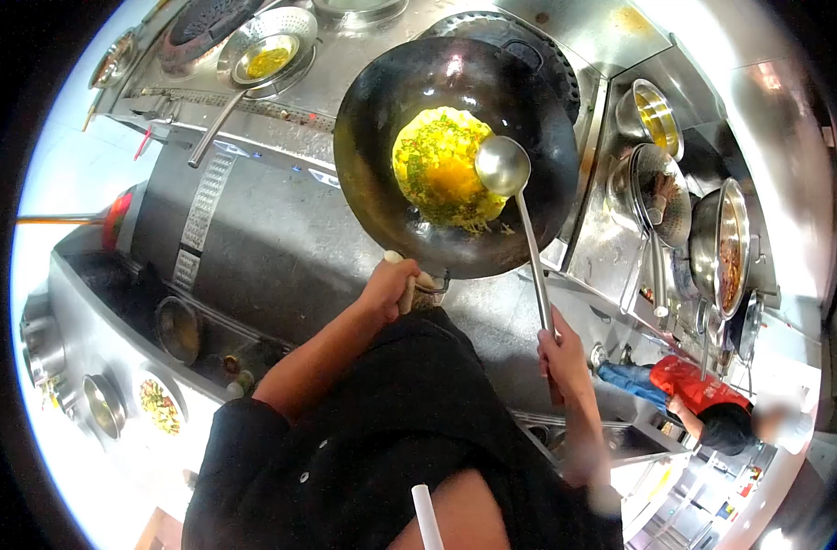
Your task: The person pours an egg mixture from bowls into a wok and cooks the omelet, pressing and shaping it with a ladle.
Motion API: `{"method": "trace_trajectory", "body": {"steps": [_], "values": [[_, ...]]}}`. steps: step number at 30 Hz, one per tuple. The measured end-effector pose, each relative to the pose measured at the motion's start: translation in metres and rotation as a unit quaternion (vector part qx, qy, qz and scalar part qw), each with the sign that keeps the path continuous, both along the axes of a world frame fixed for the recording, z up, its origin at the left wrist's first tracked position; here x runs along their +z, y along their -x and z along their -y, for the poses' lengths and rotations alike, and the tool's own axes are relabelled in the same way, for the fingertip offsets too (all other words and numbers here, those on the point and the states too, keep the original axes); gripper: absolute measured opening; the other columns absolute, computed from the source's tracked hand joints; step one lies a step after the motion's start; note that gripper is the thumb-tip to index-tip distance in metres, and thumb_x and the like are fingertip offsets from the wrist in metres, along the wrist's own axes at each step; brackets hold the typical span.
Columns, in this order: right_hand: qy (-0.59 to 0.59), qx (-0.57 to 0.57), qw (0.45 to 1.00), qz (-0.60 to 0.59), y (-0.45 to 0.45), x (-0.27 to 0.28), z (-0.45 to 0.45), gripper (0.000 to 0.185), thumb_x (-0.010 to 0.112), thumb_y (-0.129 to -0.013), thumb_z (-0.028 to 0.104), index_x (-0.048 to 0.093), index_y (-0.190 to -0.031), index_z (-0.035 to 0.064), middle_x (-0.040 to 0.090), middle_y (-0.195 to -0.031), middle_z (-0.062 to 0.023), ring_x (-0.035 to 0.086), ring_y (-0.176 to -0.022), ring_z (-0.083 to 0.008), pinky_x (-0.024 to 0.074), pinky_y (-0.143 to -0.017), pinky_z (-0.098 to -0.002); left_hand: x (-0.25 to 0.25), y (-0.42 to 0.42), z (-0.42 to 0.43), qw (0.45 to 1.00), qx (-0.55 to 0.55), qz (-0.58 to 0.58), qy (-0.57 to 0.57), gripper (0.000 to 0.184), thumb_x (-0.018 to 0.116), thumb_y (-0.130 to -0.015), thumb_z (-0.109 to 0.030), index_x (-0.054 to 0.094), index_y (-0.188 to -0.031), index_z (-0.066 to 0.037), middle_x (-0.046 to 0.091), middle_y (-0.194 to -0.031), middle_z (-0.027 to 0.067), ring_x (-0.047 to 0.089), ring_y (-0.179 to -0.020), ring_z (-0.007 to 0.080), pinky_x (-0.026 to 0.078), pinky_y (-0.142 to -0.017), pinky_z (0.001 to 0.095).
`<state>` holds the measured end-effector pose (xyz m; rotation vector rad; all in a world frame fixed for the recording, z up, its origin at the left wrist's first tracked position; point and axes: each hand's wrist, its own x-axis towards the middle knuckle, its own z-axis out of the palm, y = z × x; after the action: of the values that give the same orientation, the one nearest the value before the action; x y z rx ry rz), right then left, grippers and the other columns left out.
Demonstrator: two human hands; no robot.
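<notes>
A large dark wok [368,170] is tilted in front of me over the stove edge. My left hand [388,286] is closed around a pale folded cloth [405,291] at the wok's near rim, beside its loop handle [437,282]. Yellow egg with chopped greens [427,170] lies in the wok as a rounded patch, with an orange, wetter middle. My right hand [566,356] grips the long handle of a metal ladle [504,166]. The ladle's round bowl is over the egg's right edge; I cannot tell whether it touches.
A strainer [233,69] with yellow food sits over a bowl at upper left. To the right are a steel pot of yellow liquid [655,119], a perforated strainer [661,183] and a large basin [732,247]. A person in a red apron [693,383] stands farther right.
</notes>
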<state>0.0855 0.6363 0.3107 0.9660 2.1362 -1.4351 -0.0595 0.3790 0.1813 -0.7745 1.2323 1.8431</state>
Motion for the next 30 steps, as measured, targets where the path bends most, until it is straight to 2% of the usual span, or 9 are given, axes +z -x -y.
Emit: {"method": "trace_trajectory", "body": {"steps": [4, 7, 10, 13, 16, 20, 22, 25, 30], "values": [[-0.006, 0.005, 1.000, -0.021, 0.011, -0.013, 0.003, 0.057, 0.052, -0.096, 0.011, 0.036, -0.150, 0.0163, 0.047, -0.061, 0.0017, 0.043, -0.047, -0.0077, 0.0378, -0.043, -0.0241, -0.016, -0.012, -0.011, 0.988, 0.068, -0.129, 0.058, 0.013, 0.057, -0.081, -0.012, 0.054, -0.086, -0.001, 0.060, -0.075, 0.0102, 0.055, -0.056, 0.0191, 0.045, -0.048, 0.0344], [-0.011, -0.014, 1.000, -0.023, 0.010, -0.019, 0.005, 0.057, 0.053, -0.096, 0.012, 0.035, -0.150, 0.0175, 0.046, -0.061, 0.0017, 0.043, -0.047, -0.0078, 0.0383, -0.044, -0.0243, -0.040, -0.015, -0.017, 0.978, 0.093, -0.185, 0.011, 0.012, 0.057, -0.080, -0.009, 0.051, -0.089, -0.003, 0.056, -0.074, 0.0064, 0.054, -0.057, 0.0174, 0.043, -0.049, 0.0345], [-0.006, -0.040, 0.999, -0.022, 0.011, -0.026, 0.008, 0.057, 0.053, -0.096, 0.012, 0.035, -0.150, 0.0181, 0.047, -0.061, 0.0017, 0.043, -0.047, -0.0078, 0.0387, -0.044, -0.0243, -0.064, -0.013, -0.024, 0.981, 0.101, -0.166, 0.014, 0.030, 0.051, -0.077, 0.001, 0.053, -0.106, 0.004, 0.063, -0.095, 0.0101, 0.063, -0.081, 0.0213, 0.052, -0.071, 0.0342], [-0.005, -0.046, 0.999, -0.026, 0.013, -0.026, 0.012, 0.056, 0.053, -0.097, 0.012, 0.036, -0.150, 0.0183, 0.047, -0.061, 0.0017, 0.043, -0.048, -0.0076, 0.0389, -0.045, -0.0242, -0.065, -0.011, -0.033, 0.966, 0.138, -0.220, -0.003, 0.033, 0.052, -0.077, 0.001, 0.053, -0.110, 0.003, 0.062, -0.099, 0.0094, 0.062, -0.083, 0.0195, 0.051, -0.074, 0.0333], [-0.018, -0.043, 0.999, -0.028, 0.012, -0.028, 0.011, 0.056, 0.053, -0.097, 0.012, 0.036, -0.150, 0.0181, 0.047, -0.061, 0.0018, 0.043, -0.048, -0.0075, 0.0390, -0.045, -0.0243, -0.077, -0.005, -0.042, 0.946, 0.161, -0.277, 0.042, 0.020, 0.054, -0.082, -0.007, 0.047, -0.100, -0.003, 0.057, -0.081, 0.0065, 0.059, -0.068, 0.0158, 0.049, -0.058, 0.0334], [-0.018, -0.039, 0.998, -0.038, 0.003, -0.034, 0.006, 0.056, 0.053, -0.097, 0.012, 0.036, -0.150, 0.0171, 0.047, -0.062, 0.0016, 0.043, -0.048, -0.0076, 0.0391, -0.045, -0.0244, -0.112, 0.002, -0.034, 0.952, 0.132, -0.264, 0.084, 0.036, 0.054, -0.078, -0.001, 0.051, -0.114, 0.002, 0.062, -0.101, 0.0104, 0.061, -0.089, 0.0208, 0.050, -0.079, 0.0326], [-0.012, -0.040, 0.999, -0.030, 0.002, -0.033, 0.005, 0.056, 0.053, -0.097, 0.012, 0.036, -0.150, 0.0175, 0.047, -0.062, 0.0020, 0.043, -0.049, -0.0073, 0.0394, -0.045, -0.0243, -0.114, 0.003, -0.034, 0.950, 0.133, -0.268, 0.092, 0.036, 0.054, -0.078, -0.002, 0.051, -0.114, 0.002, 0.062, -0.101, 0.0109, 0.061, -0.089, 0.0210, 0.050, -0.079, 0.0324], [0.003, -0.043, 0.999, -0.018, 0.004, -0.030, 0.006, 0.057, 0.052, -0.097, 0.012, 0.034, -0.151, 0.0192, 0.047, -0.064, 0.0029, 0.044, -0.051, -0.0067, 0.0399, -0.046, -0.0239, -0.112, 0.002, -0.035, 0.933, 0.120, -0.311, 0.138, 0.021, 0.053, -0.081, -0.004, 0.046, -0.101, -0.002, 0.057, -0.083, 0.0081, 0.061, -0.070, 0.0188, 0.052, -0.061, 0.0341], [0.015, -0.050, 0.998, -0.040, 0.007, -0.030, 0.007, 0.057, 0.055, -0.097, 0.014, 0.035, -0.150, 0.0153, 0.048, -0.061, 0.0012, 0.044, -0.047, -0.0082, 0.0389, -0.044, -0.0247, -0.097, -0.001, -0.036, 0.935, 0.146, -0.303, 0.113, 0.020, 0.054, -0.081, -0.004, 0.047, -0.100, -0.002, 0.057, -0.084, 0.0087, 0.061, -0.071, 0.0185, 0.050, -0.060, 0.0338]]}}
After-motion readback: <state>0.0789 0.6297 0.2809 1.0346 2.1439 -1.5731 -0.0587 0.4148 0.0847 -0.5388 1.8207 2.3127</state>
